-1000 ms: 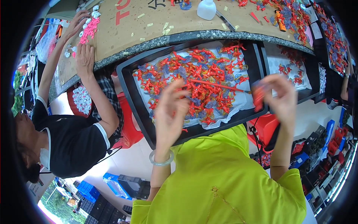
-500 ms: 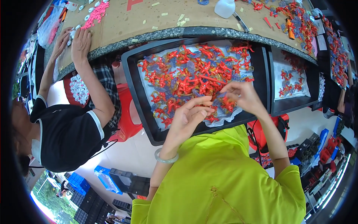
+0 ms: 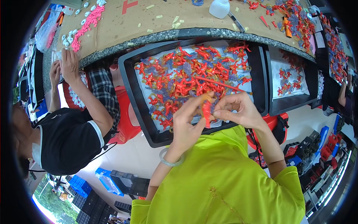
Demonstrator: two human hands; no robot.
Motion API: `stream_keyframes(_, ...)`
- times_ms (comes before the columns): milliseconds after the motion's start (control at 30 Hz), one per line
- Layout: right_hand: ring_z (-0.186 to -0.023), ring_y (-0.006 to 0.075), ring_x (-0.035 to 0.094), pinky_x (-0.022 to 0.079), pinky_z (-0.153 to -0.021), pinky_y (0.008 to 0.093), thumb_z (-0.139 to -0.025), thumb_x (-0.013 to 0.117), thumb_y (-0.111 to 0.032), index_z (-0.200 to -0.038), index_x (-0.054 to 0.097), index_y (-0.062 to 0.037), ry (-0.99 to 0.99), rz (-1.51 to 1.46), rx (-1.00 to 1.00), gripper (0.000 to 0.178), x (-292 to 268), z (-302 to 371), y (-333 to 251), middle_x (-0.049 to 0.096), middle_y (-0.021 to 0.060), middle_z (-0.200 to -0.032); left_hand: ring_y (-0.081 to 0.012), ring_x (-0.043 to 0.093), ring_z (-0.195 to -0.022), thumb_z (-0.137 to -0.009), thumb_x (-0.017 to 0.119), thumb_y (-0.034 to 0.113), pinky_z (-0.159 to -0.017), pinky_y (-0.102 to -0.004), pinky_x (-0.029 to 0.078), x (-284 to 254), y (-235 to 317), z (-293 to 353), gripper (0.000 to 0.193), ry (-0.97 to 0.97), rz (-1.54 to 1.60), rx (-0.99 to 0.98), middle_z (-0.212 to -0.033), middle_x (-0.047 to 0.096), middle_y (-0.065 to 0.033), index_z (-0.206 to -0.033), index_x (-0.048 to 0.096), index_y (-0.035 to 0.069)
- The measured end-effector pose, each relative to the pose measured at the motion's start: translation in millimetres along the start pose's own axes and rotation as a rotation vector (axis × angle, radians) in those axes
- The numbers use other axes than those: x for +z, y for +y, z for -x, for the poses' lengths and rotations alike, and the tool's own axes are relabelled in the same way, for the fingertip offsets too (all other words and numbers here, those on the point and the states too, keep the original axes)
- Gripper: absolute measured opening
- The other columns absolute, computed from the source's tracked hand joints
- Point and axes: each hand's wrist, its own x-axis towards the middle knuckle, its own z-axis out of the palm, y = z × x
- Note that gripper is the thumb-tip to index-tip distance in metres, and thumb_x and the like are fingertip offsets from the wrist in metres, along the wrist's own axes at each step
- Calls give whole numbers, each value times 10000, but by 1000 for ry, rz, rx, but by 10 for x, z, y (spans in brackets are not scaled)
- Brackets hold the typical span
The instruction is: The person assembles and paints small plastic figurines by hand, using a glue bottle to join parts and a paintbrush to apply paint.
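Note:
Over the near side of a black tray [image 3: 128, 74], my left hand [image 3: 186, 121] grips a small red plastic figure [image 3: 206, 114] with a yellow translucent part at its top. My right hand [image 3: 238, 110] meets it from the right, thumb and forefinger pinched together at the figure's side; whatever sits between those fingertips is too small to make out. Beneath and beyond my hands, the paper-lined tray holds many red figures [image 3: 182, 87] with yellow and purple translucent parts. A thin red stick [image 3: 220, 83], like a brush handle, lies across them.
A second black tray [image 3: 291, 106] with fewer figures adjoins on the right. On the stone-edged table [image 3: 149, 37] beyond are a white bottle [image 3: 219, 9], a dark pen-like tool [image 3: 237, 21], an orange lighter-like object [image 3: 286, 27] and more figures. At left, a co-worker's hands [image 3: 67, 67] work near pink and white pieces.
My hands have come together, and the red figure is now raised in my left hand. My right hand has shifted toward it. The co-worker's hands have drawn back to the table edge.

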Motion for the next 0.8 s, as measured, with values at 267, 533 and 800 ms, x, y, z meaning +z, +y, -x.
stream_keyframes(267,-683,283,639,497,-616,364,-774,696,-71,-879,679,4,456,900,-234,130,-381,-340,492,638,135,-806,-215,578,-872,-917,590,294,-701,-267,417,-179,48,-33,615,-66,511,-86,-1154,540,-153,-1370,371,-60)
stream_keyframes(533,-761,338,621,490,-663,398,-782,666,-50,-832,651,16,433,968,-230,84,-398,-274,331,625,165,-813,-228,572,-819,-981,436,340,-643,-256,380,-264,-5,9,549,-125,742,-148,-1088,539,-189,-1414,318,24)
stream_keyframes(800,-556,121,550,425,-506,229,-947,538,-141,-1122,485,-8,631,501,-630,226,-439,320,-429,624,127,-766,-250,582,-859,-1031,275,330,-688,-301,420,-300,-72,-22,413,-225,799,-78,-1126,528,-254,-1367,267,89)
